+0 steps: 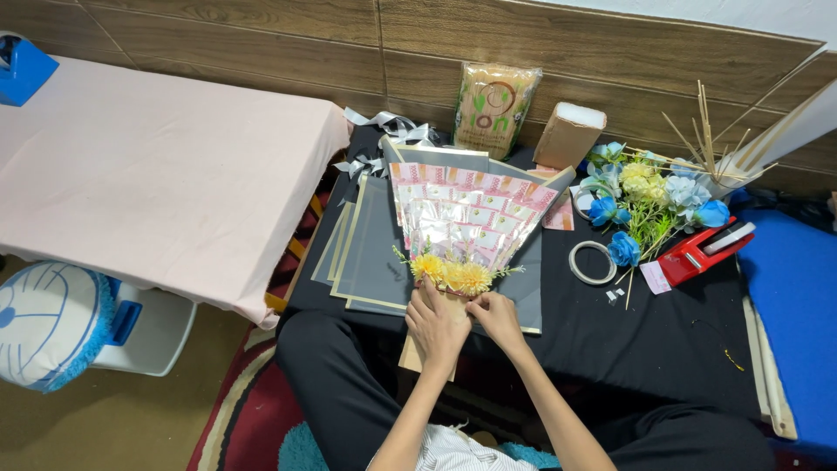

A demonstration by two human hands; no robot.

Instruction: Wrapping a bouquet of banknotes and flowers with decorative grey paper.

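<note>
Centre of frame: a fan-shaped bouquet (466, 218) of pink banknote-like slips in clear sleeves lies on grey wrapping sheets (370, 249) over a black cloth-covered surface (663, 336). Two yellow flowers (453, 273) sit at the fan's lower edge.

The left hand (436, 324) is closed around the bouquet's tan stem, just below the yellow flowers. The right hand (497, 318) sits beside it, fingertips touching the base of the flowers; whether it grips anything cannot be told.

Right of centre: a bunch of blue and yellow artificial flowers (649, 205), a tape roll (593, 262) and a red tape dispenser (702, 251). Upper centre: a packet of pale filler (494, 106), a small cardboard box (568, 133) and silver ribbon (392, 131). Upper right: wooden skewers (711, 139). Left half: a table under pink cloth (157, 174).
</note>
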